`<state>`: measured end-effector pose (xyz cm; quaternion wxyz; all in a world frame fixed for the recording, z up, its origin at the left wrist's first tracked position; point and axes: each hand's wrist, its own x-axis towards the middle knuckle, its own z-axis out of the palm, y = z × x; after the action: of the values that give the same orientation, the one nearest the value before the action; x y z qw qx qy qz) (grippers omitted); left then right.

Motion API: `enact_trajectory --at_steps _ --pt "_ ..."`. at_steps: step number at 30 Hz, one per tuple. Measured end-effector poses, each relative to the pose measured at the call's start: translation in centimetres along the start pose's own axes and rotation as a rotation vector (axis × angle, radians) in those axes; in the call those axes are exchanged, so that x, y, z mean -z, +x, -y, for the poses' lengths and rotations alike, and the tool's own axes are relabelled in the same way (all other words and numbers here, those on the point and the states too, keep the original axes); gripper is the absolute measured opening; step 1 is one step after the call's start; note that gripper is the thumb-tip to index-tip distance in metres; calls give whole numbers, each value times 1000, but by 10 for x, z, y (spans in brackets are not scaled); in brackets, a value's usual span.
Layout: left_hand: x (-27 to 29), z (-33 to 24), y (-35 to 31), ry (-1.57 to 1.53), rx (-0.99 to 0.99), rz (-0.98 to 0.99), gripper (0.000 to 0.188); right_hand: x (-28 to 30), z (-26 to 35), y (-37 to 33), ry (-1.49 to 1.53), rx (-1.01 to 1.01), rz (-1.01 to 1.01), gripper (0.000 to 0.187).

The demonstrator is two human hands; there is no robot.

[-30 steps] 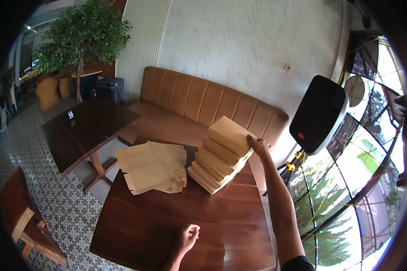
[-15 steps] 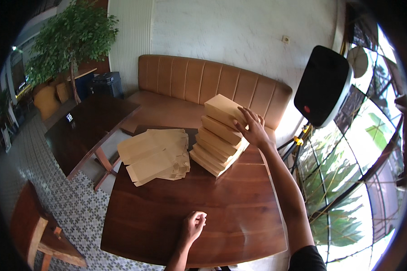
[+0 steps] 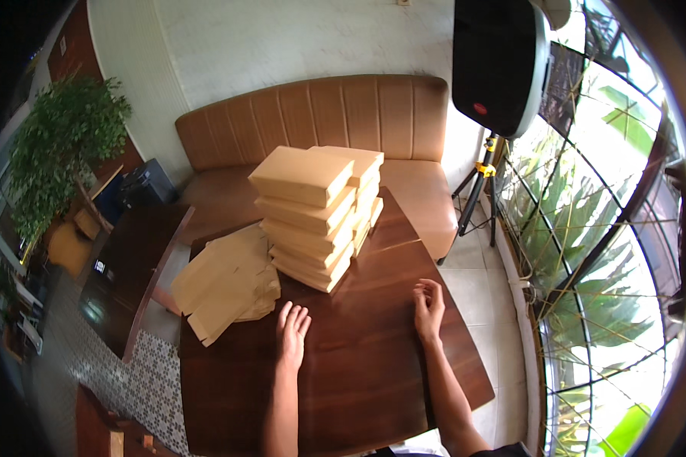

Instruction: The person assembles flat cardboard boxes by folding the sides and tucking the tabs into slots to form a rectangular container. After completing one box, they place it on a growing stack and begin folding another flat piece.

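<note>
My right hand [image 3: 429, 312] had come off the top of the boxes since half a second earlier and drawn back to the right side of the dark wooden table [image 3: 373, 365]. My left hand [image 3: 291, 335] had uncurled and reached farther forward, and my view had shifted, so a second stack now showed behind the first.

I held nothing in either hand that I could see. The left fingers were open and slightly bent, pointing ahead, near the lower right edge of the flat cardboard pieces [image 3: 225, 278]. The right fingers were loosely curled and not closed up, well apart from the cardboard. Whether either hand touched the tabletop, I could not tell.

The front stack of boxes [image 3: 301, 221], plain brown, stood upright toward the far side of the table, its layers a little uneven. The rear stack [image 3: 370, 194] stood just behind it and to the right, partly hidden. The flat pieces overlapped in a fanned pile to the left of the front stack, by the table's left edge.

Beyond the table ran a brown padded bench [image 3: 328, 118], and to its right a black speaker [image 3: 495, 68] stood on a tripod [image 3: 486, 171].
</note>
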<state>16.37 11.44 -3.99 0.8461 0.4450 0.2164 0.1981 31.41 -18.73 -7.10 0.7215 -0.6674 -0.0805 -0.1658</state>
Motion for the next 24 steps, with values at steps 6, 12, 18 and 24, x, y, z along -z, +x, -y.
enact_trajectory --at_steps 6,12,18,24 --pt "-39 2 41 5 -60 -37 88 -4 9 6 -39 -59 -27 20" --pt "-52 14 64 -12 -12 -23 84 -3 13 7 -89 -88 -25 18" --pt "-52 17 90 -56 -1 -24 69 -4 18 8 -113 -89 -28 15" --pt "-42 10 118 96 -1 68 74 -3 19 6 -112 -108 -43 13"
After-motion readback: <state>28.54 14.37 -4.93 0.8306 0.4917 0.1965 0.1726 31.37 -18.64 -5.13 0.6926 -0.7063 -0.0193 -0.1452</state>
